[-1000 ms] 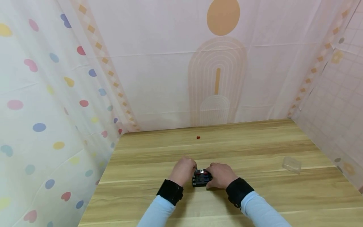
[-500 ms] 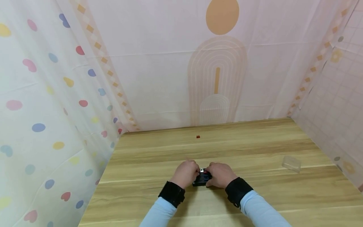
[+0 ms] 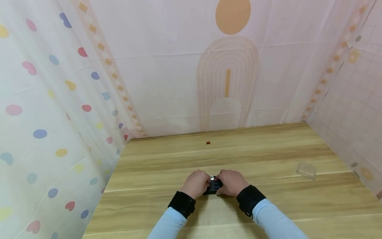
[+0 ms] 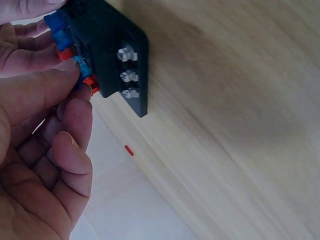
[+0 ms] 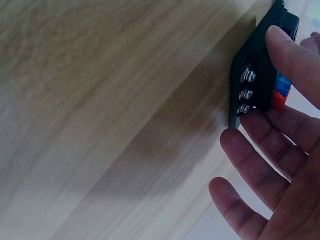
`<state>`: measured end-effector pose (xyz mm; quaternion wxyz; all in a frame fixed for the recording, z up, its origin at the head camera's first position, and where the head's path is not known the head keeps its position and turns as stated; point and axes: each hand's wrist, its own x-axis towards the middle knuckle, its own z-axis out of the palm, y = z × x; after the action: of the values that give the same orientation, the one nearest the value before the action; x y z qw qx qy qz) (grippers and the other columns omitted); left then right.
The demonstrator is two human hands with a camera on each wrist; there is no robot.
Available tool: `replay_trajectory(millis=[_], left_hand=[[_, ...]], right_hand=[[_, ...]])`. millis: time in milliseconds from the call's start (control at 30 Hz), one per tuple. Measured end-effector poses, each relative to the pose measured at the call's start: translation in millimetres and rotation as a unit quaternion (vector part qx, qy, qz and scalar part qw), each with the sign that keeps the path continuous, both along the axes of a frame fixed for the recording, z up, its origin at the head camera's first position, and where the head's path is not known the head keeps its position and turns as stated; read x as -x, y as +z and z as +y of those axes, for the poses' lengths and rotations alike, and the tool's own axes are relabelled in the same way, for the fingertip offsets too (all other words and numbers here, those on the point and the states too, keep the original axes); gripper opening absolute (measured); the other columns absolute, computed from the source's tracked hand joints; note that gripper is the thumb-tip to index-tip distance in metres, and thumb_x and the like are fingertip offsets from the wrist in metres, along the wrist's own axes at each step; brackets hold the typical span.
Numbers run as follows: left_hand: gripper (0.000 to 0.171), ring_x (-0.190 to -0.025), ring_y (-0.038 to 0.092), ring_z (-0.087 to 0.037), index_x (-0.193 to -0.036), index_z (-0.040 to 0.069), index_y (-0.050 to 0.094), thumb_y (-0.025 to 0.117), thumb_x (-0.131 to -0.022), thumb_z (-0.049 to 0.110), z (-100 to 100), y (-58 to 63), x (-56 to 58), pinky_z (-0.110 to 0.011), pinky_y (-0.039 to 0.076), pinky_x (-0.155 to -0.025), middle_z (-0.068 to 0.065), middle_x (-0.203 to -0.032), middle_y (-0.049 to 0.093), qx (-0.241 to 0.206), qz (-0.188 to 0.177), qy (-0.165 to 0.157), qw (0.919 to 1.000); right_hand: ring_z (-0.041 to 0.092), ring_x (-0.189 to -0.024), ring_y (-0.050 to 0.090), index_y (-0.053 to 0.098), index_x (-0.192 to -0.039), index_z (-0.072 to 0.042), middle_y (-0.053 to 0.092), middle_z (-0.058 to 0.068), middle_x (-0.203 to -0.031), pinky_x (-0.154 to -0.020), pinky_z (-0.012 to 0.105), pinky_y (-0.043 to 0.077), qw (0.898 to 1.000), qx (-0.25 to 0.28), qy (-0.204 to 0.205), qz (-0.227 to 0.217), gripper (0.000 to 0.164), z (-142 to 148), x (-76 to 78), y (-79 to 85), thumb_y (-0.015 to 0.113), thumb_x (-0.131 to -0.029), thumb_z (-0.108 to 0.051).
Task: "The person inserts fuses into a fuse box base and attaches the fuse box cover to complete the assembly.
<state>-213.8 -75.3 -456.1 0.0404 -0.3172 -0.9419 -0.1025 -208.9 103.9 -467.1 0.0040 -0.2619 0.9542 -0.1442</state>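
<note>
A black fuse block [image 3: 212, 189] lies on the wooden table between both hands. Along its side, the left wrist view shows silver screw terminals [image 4: 128, 76]; blue and red blade fuses sit on its top. With thumb and index finger, my left hand [image 3: 195, 183] pinches a blue blade fuse [image 4: 83, 65] at the block, beside a red fuse [image 4: 91, 84]. My right hand [image 3: 232, 183] grips the block's right end, its thumb on the black housing [image 5: 260, 55] and fingertips by the screws. The left fingers hide part of the fuse row in the head view.
A small red piece [image 3: 208, 142] lies near the table's back edge. To the right sits a clear plastic cover [image 3: 306, 170]. Patterned curtains [image 3: 167, 83] hang behind the table and on both sides of it.
My left hand has shifted right, over the left end of the fuse block, covering more of it. The right hand keeps its grip in nearly the same place.
</note>
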Motion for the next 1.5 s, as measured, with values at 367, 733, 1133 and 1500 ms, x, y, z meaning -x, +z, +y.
replay_trajectory(millis=[367, 733, 1133, 1500], left_hand=[[0.018, -0.063, 0.056, -0.006, -0.066, 0.014, 0.072, 0.080, -0.081, 0.006, 2.1, -6.1, 1.5, -0.021, 0.049, -0.063, 0.006, -0.068, 0.064, 0.034, 0.040, -0.015, 0.9985], [0.019, -0.063, 0.055, -0.003, -0.067, 0.014, 0.073, 0.078, -0.083, 0.006, 2.7, -1.7, 5.3, -0.018, 0.047, -0.062, 0.007, -0.068, 0.064, 0.057, 0.036, -0.046, 0.9967], [0.019, -0.062, 0.053, -0.004, -0.068, 0.014, 0.072, 0.078, -0.083, 0.004, 3.2, -0.6, 6.6, -0.018, 0.046, -0.060, 0.007, -0.068, 0.061, 0.067, 0.034, -0.060, 0.9954], [0.020, -0.062, 0.051, -0.003, -0.068, 0.014, 0.072, 0.076, -0.084, 0.002, 1.2, -5.4, 7.4, -0.017, 0.046, -0.061, 0.007, -0.068, 0.059, 0.057, 0.022, -0.059, 0.9964]], right_hand=[[0.011, -0.067, 0.050, 0.074, -0.097, -0.012, 0.057, -0.004, -0.082, -0.063, 0.030, 0.046, 1.000, -0.003, -0.003, -0.003, 0.038, 0.2, 0.6, -4.0, 0.089, -0.071, -0.034], [0.012, -0.067, 0.052, 0.075, -0.098, -0.010, 0.058, -0.002, -0.084, -0.064, 0.031, 0.047, 1.000, -0.002, -0.006, -0.006, 0.039, 1.0, 0.9, -4.3, 0.089, -0.071, -0.034], [0.012, -0.067, 0.051, 0.075, -0.097, -0.010, 0.057, -0.003, -0.083, -0.065, 0.031, 0.047, 1.000, 0.001, -0.004, -0.011, 0.037, 0.6, 0.6, -1.9, 0.089, -0.071, -0.032], [0.013, -0.066, 0.050, 0.075, -0.095, -0.009, 0.056, -0.003, -0.082, -0.064, 0.031, 0.047, 1.000, 0.002, -0.005, -0.015, 0.036, 0.2, -1.2, -0.5, 0.090, -0.071, -0.031]])
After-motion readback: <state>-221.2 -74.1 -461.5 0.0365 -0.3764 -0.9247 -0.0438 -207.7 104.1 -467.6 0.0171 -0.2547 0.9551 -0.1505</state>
